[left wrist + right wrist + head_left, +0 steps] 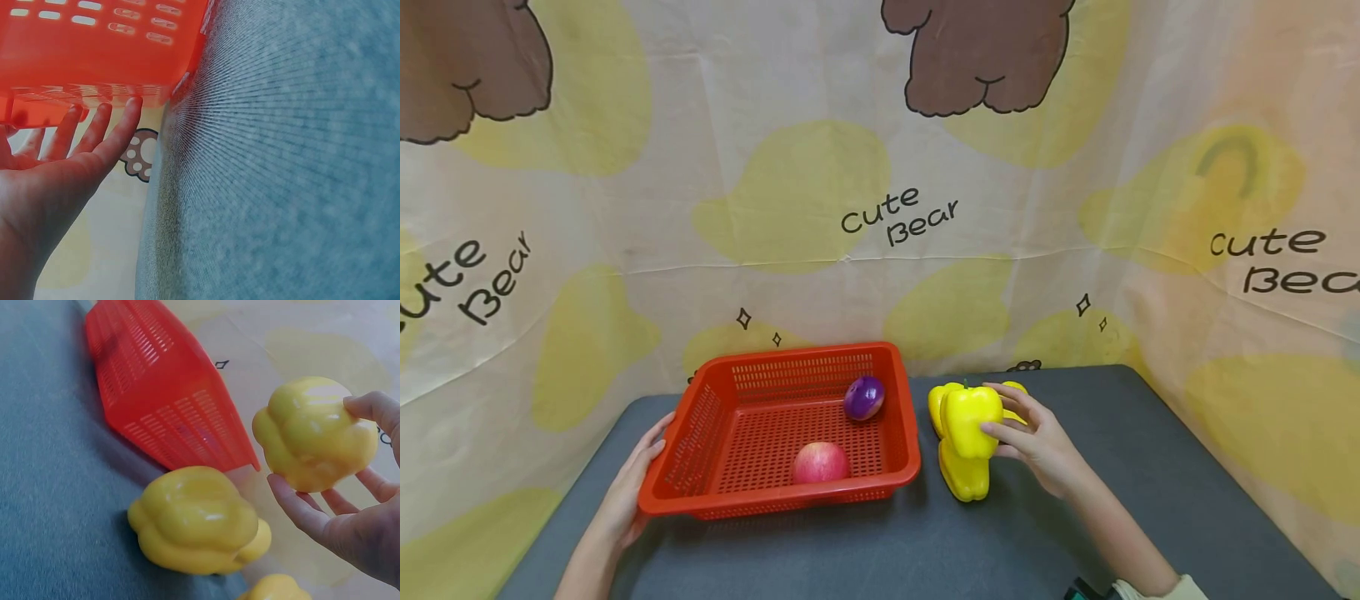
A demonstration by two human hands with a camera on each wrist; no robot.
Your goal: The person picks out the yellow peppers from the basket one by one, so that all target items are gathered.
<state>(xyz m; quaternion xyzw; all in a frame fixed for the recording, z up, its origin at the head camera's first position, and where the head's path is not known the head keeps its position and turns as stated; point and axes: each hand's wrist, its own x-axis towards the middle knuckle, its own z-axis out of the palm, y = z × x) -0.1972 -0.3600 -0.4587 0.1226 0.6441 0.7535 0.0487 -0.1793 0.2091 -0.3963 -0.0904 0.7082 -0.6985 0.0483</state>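
My right hand (pixel 1037 437) pinches a yellow bell pepper (pixel 972 421) between thumb and fingers; the right wrist view shows this pepper (pixel 315 434) held above the table. Just below it lies another yellow bell pepper (pixel 964 477), larger in the right wrist view (pixel 197 519). More yellow peppers sit behind, partly hidden by the held one and my hand. My left hand (pixel 625 492) rests against the left side of a red plastic basket (pixel 778 502). In the left wrist view, nearly straight fingers (pixel 115 140) touch the basket wall. Inside the basket are a red apple (pixel 822 463) and a purple round vegetable (pixel 864 398).
A dark grey table (pixel 880 558) carries everything. Behind and at both sides hangs a cloth (pixel 790 200) printed with bears, yellow patches and lettering. The basket stands to the left of the peppers, with a narrow gap between them.
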